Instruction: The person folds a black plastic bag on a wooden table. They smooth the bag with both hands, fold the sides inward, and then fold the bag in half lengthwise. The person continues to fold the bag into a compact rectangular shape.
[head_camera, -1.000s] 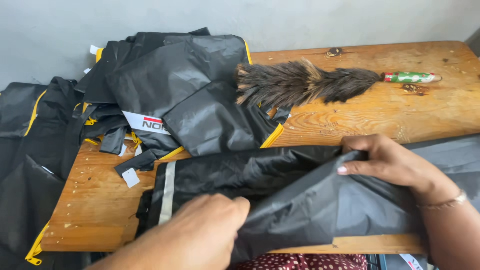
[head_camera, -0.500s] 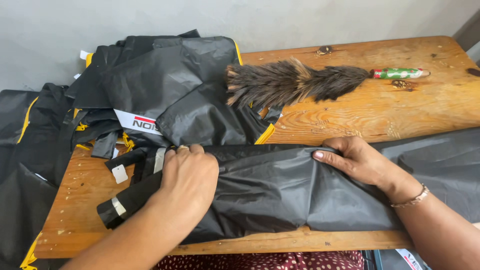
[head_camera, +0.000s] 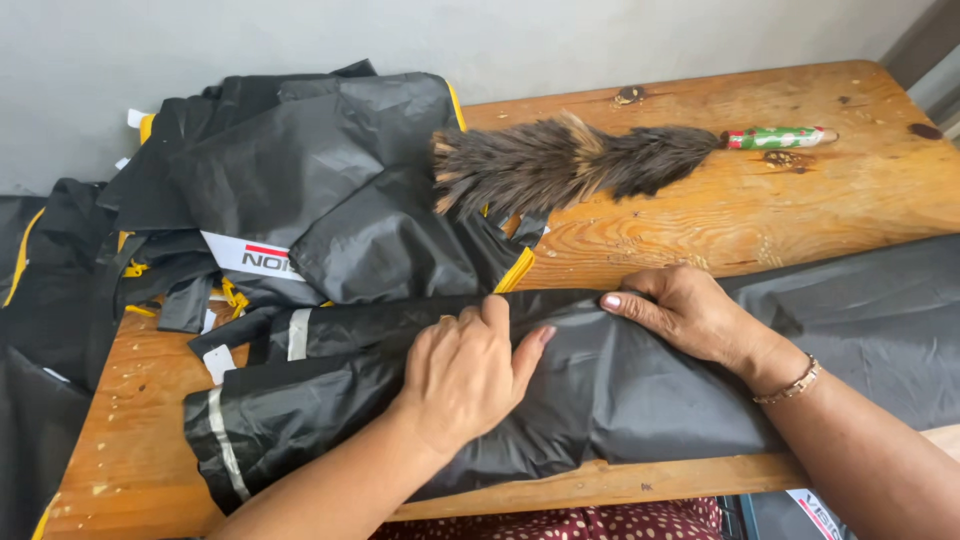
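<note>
Both hands lie flat and apart, the left hand (head_camera: 465, 375) and the right hand (head_camera: 690, 315) pressing the black garment (head_camera: 600, 400) along the front edge of the bench (head_camera: 800, 205), where this slippery cloth may slide off the edge.

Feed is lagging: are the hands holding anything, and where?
Both hands, left and right, press flat on the folded black garment near its middle; no closed grip shows.
</note>
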